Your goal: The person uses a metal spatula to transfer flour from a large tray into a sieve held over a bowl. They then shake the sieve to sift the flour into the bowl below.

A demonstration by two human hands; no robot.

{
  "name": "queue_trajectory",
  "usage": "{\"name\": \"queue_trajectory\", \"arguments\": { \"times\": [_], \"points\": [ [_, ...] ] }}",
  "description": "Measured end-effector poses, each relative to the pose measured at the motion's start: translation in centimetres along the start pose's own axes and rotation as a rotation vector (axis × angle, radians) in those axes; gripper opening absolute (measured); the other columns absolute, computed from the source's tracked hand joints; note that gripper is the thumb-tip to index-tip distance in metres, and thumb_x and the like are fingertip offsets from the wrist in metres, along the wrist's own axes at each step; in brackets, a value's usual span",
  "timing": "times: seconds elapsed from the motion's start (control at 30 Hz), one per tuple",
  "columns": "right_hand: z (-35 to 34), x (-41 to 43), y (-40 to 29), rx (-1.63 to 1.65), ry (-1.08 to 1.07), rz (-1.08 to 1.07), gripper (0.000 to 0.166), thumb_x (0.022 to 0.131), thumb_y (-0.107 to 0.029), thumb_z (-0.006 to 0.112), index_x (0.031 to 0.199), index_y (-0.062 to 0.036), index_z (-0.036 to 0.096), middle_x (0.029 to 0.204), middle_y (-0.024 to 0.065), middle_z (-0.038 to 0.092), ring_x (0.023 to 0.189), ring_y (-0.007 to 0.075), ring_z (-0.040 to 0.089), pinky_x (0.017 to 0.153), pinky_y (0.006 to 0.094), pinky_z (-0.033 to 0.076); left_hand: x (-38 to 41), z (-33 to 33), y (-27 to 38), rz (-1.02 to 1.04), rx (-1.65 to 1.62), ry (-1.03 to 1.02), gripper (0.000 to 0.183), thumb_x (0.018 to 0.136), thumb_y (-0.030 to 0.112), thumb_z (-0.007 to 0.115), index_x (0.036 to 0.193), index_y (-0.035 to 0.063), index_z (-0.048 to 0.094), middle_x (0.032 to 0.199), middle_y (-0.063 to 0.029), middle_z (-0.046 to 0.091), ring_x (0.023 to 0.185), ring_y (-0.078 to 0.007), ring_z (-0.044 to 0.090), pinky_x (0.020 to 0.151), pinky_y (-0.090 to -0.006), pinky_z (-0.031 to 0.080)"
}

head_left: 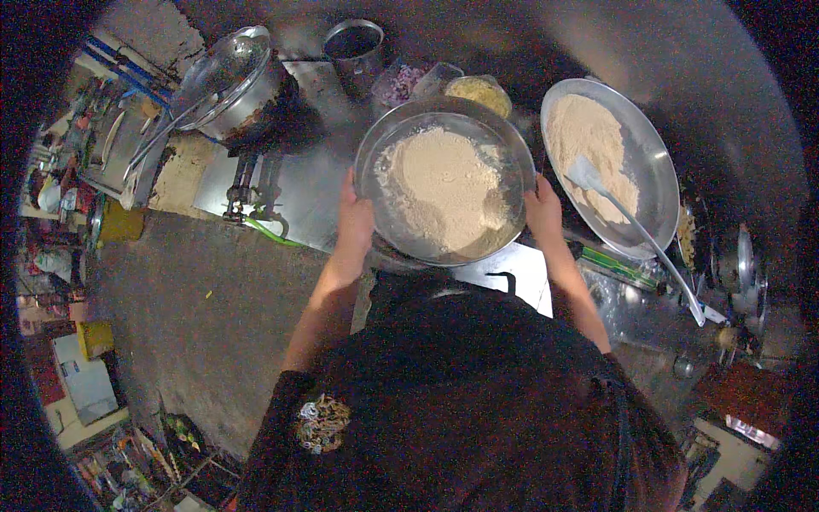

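Both my hands grip a round metal sieve or pan (366, 211) by opposite sides of its rim. My left hand (356, 214) is on the left side and my right hand (542, 208) on the right. Pale beige flour-like powder (445, 185) lies inside it, heaped in the middle with a few small lumps. To the right stands a wide metal basin (659, 185) with more of the same powder (585, 131) in it. A long-handled grey spatula (646, 237) rests in the basin, its blade in the powder and its handle over the near rim.
At the left a large metal pot (246, 96) with a ladle stands on a burner, a green hose (269, 233) below. Behind the sieve or pan are an open metal pot (354, 48), a container of chopped purple onion (406, 83) and a bowl of yellowish pieces (480, 93).
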State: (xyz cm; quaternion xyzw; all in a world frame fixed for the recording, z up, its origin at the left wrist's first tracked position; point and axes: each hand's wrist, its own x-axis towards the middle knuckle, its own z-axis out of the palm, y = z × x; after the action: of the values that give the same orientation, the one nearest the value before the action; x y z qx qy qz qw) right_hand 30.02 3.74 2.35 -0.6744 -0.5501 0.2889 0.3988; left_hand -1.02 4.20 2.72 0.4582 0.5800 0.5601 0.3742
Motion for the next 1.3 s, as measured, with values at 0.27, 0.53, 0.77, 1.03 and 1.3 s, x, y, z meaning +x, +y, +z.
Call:
{"name": "queue_trajectory", "arguments": {
  "times": [0.27,0.53,0.77,1.03,1.3],
  "points": [
    [0.5,-0.6,-2.4,0.101,-0.061,-0.027,0.041,0.074,-0.007,0.045,0.114,-0.0009,0.042,0.098,0.0214,0.054,0.094,0.0266,0.053,0.08,0.0313,0.039,1.5,-2.7,-4.2,0.288,0.25,0.011,0.056,0.069,-0.007,0.033,0.123,0.0058,0.033,0.105,-0.0126,0.051,0.084,-0.0216,0.055,0.072,-0.0286,0.046],
    [0.3,-0.3,-2.7,0.003,-0.011,-0.044,0.043,0.073,-0.009,0.048,0.115,-0.0034,0.04,0.097,0.0232,0.053,0.091,0.0351,0.052,0.078,0.0389,0.041,1.3,-1.7,-2.8,0.081,0.087,0.028,0.061,0.065,-0.009,0.028,0.123,0.0075,0.033,0.104,-0.0151,0.051,0.085,-0.0247,0.056,0.073,-0.0339,0.048],
    [0.6,1.3,-1.6,0.211,-0.042,-0.013,0.043,0.073,-0.01,0.047,0.115,-0.0003,0.04,0.101,0.0221,0.052,0.093,0.0356,0.051,0.078,0.038,0.04,1.5,-0.6,-1.6,-0.102,-0.07,0.072,0.053,0.069,-0.007,0.031,0.119,0.0068,0.038,0.1,-0.0119,0.054,0.086,-0.0224,0.055,0.074,-0.032,0.047],
    [-0.5,0.2,-3.7,0.014,-0.092,0.025,0.043,0.075,-0.01,0.045,0.116,-0.0007,0.038,0.102,0.0232,0.051,0.094,0.036,0.051,0.08,0.0404,0.04,0.6,-0.8,1.2,-0.17,-0.026,0.064,0.05,0.073,-0.006,0.034,0.122,0.006,0.035,0.103,-0.0112,0.051,0.087,-0.0192,0.052,0.075,-0.0277,0.042],
    [0.3,-0.2,-1.7,-0.063,0.013,-0.069,0.04,0.074,-0.008,0.046,0.113,0.0005,0.042,0.101,0.0217,0.053,0.094,0.0308,0.052,0.079,0.0343,0.04,1.2,-1.3,0.8,-0.193,-0.211,0.014,0.048,0.075,0.0,0.036,0.123,0.0066,0.034,0.101,-0.0119,0.051,0.087,-0.0192,0.052,0.072,-0.0281,0.043]
  ]
}}
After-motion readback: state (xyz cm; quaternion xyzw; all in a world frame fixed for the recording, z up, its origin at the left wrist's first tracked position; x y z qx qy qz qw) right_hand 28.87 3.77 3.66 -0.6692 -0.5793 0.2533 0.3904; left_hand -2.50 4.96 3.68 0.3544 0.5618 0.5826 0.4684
